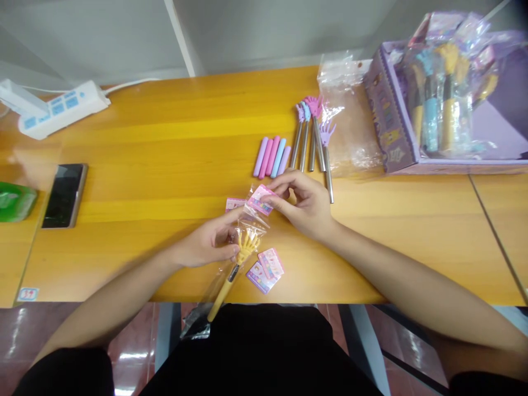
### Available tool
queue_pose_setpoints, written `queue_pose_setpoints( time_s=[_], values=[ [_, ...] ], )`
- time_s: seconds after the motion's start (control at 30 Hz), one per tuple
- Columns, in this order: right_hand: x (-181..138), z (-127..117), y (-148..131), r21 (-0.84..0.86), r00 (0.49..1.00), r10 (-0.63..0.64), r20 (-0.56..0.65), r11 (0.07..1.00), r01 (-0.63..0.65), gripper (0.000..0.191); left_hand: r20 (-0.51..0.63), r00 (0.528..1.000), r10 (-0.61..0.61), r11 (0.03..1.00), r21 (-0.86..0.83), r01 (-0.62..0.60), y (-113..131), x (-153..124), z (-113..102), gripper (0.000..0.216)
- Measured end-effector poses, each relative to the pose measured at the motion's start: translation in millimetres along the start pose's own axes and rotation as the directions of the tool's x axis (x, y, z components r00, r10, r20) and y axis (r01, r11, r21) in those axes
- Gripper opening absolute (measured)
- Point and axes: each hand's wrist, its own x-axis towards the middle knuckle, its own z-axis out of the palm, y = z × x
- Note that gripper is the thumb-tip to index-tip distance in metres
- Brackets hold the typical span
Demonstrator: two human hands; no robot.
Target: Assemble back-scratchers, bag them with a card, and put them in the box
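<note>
My left hand [214,239] grips a clear plastic bag [198,313] with a yellow hand-shaped back scratcher [246,246] inside, its handle slanting down toward the table's front edge. At the bag's upper end, my right hand [303,203] pinches a pink printed card [261,199] between thumb and fingers. Whether the card sits inside the bag or in front of it, I cannot tell. Another pink card [235,204] lies partly hidden behind my left fingers. Just right of the bag, a pink card [271,263] overlaps a purple one [260,278] on the table.
Beyond my right hand lie several coloured handle sleeves [270,158] and metal-rod back scratchers [315,132]. An empty clear bag [350,115] rests beside a purple box [398,165] of bagged back scratchers. At left are a phone [64,196], a power strip [66,110] and a green object [16,202].
</note>
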Motion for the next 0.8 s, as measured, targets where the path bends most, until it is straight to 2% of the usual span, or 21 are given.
queue_pose_setpoints(
  time_s=[0.1,0.27,0.4,0.6,0.7,0.8],
  values=[
    [0.9,-1.4,-0.3,-0.004,0.999,-0.026,0.022,1.000,0.026,0.017,0.008,1.000,0.002,1.000,-0.005,-0.002,0.4,0.3,-0.3,0.081],
    [3.4,-5.2,-4.3,-0.036,0.986,-0.142,0.081,0.989,0.145,0.015,0.003,1.000,0.009,0.999,0.038,-0.010,2.0,1.7,-0.7,0.074],
    [2.8,-5.2,-4.9,-0.073,0.985,-0.137,0.103,0.987,0.145,0.016,0.004,1.000,0.012,1.000,0.021,-0.012,2.3,1.8,-1.0,0.074],
    [2.1,-2.3,-5.7,-0.008,0.983,-0.154,0.100,0.988,0.156,0.016,-0.037,0.999,0.028,0.999,0.043,-0.027,2.0,0.7,-0.9,0.078],
    [2.2,-2.0,-5.9,0.053,0.991,-0.073,0.116,0.996,0.067,0.020,-0.026,0.999,0.030,0.998,0.055,-0.028,2.6,0.8,-0.9,0.075],
    [0.9,-1.5,-4.6,0.187,0.970,0.089,0.225,0.973,-0.133,0.028,-0.023,0.999,0.035,0.998,0.062,-0.033,1.7,1.0,-1.5,0.076]
  ],
)
